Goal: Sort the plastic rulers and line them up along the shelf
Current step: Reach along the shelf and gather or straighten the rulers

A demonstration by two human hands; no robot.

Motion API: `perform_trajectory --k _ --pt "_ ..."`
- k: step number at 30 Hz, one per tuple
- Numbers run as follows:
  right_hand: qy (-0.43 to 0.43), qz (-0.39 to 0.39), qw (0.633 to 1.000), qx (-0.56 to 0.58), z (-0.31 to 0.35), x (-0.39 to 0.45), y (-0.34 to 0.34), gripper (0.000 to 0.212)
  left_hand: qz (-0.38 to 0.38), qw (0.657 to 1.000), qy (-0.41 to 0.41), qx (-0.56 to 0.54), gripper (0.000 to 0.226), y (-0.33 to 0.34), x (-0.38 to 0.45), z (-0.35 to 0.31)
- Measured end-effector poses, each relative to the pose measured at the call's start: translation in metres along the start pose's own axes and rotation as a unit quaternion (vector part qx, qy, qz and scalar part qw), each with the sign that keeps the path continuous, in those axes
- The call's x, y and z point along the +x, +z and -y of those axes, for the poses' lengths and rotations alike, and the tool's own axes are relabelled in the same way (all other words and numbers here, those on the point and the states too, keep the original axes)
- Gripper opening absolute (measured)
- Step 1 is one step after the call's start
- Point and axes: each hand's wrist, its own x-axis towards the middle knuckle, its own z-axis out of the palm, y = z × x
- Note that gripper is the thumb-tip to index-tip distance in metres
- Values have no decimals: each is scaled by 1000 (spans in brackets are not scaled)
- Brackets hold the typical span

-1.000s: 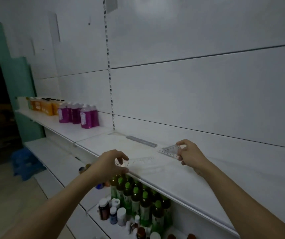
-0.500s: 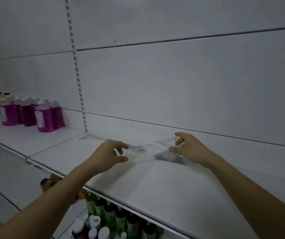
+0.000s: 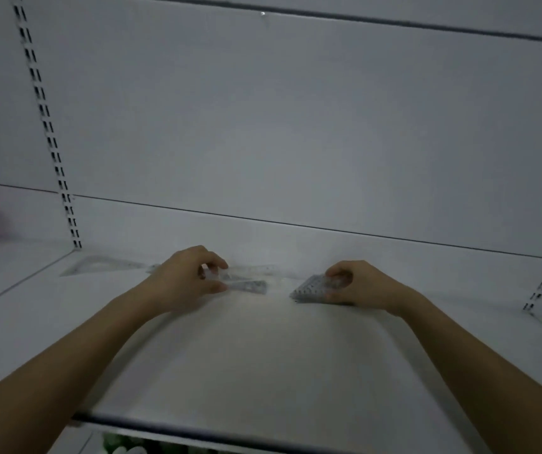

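Two hands (image 3: 184, 280) (image 3: 361, 285) pinch rulers (image 3: 250, 286) lying lengthwise along shelf (image 3: 263, 355).

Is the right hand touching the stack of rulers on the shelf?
Touching. The head view shows the right hand with fingers curled over the stack of rulers on the shelf, no gap between them.

Both forearms bare up to the frame edge above the white shelf (image 3: 263, 371), no sleeves in view. Left hand (image 3: 184, 280) & right hand (image 3: 361, 285) bare too: no gloves, rings, watch or bands visible. Nails short, blurred; can't tell more.
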Motion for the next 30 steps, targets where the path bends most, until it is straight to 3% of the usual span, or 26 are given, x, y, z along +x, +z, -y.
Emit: perform_trajectory --k 5,8,15,21,26,30 --pt "37 -10 999 1 4 -3 8 51 14 1000 25 -4 34 -7 7 15" --pt "47 -67 996 31 8 -5 10 46 5 999 31 -15 37 -10 3 22" --pt "-29 -137 987 84 51 -13 10 26 -38 999 -15 -17 35 -28 -31 29" --pt "-106 -44 993 35 93 -45 64 25 -30 998 -52 26 37 -31 -49 36" --pt "-82 56 993 -62 101 -69 96 58 -26 999 -37 30 35 -27 -24 34" --pt "-39 29 991 -128 101 -82 112 61 15 999 -7 41 38 -19 0 33"
